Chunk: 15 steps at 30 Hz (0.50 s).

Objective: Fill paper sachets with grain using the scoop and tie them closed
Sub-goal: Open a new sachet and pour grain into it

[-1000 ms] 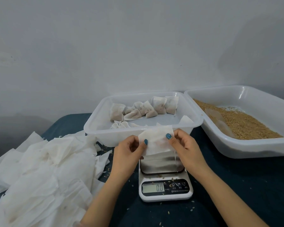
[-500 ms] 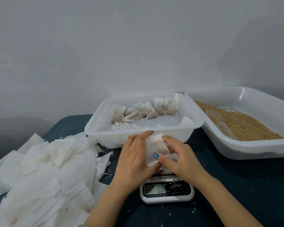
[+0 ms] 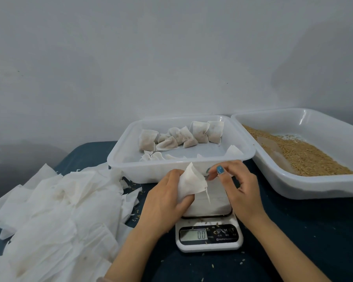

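My left hand grips an empty white paper sachet just above the kitchen scale, its mouth turned to the right. My right hand is beside it, thumb and forefinger pinching at the sachet's right edge, where a thin string hangs down. The scale display reads 0.0. Brown grain lies in the white tray at the right, with a translucent scoop lying in it.
A second white tray behind the scale holds several filled, tied sachets. A heap of empty paper sachets covers the dark cloth at the left. Loose grains are scattered around the scale. A grey wall stands behind.
The sachet was held flat between both hands a second ago. It is now bunched in my left hand, and my right hand has shifted to pinch its right edge.
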Available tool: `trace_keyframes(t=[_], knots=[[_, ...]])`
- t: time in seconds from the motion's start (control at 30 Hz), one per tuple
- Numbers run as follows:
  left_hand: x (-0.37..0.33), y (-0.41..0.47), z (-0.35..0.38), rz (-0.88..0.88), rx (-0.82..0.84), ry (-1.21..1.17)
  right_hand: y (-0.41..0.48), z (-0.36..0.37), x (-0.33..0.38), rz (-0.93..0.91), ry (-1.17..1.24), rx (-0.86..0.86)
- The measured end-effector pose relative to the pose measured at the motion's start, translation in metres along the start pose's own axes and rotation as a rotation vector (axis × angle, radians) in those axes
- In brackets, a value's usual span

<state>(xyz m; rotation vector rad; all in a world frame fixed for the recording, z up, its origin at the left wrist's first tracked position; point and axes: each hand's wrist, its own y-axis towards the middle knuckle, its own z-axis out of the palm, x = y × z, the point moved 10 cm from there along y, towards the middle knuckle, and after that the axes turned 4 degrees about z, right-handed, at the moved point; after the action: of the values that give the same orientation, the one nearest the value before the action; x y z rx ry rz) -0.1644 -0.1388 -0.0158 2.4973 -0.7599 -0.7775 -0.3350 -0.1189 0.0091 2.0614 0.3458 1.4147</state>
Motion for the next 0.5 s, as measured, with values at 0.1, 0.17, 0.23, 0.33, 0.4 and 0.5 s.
trace_keyframes(t=[0.1,0.17,0.23,0.33,0.4,0.5], knots=[[0.000,0.001,0.001,-0.007,0.006,-0.017,0.004,-0.006,0.000,-0.018,-0.143,-0.034],[-0.003,0.002,0.001,-0.002,0.008,-0.003,0.007,-0.009,0.000,-0.036,-0.243,-0.050],[-0.005,0.002,0.002,0.012,0.009,0.014,0.009,-0.008,-0.002,-0.030,-0.283,-0.016],[-0.008,0.003,0.004,0.027,0.025,0.012,0.007,0.003,0.001,-0.058,-0.257,0.105],[-0.009,0.004,0.006,0.038,0.045,0.019,0.004,0.006,0.013,-0.131,-0.241,0.097],[-0.010,0.004,0.005,0.039,0.056,0.018,-0.001,0.003,0.033,-0.258,-0.234,0.025]])
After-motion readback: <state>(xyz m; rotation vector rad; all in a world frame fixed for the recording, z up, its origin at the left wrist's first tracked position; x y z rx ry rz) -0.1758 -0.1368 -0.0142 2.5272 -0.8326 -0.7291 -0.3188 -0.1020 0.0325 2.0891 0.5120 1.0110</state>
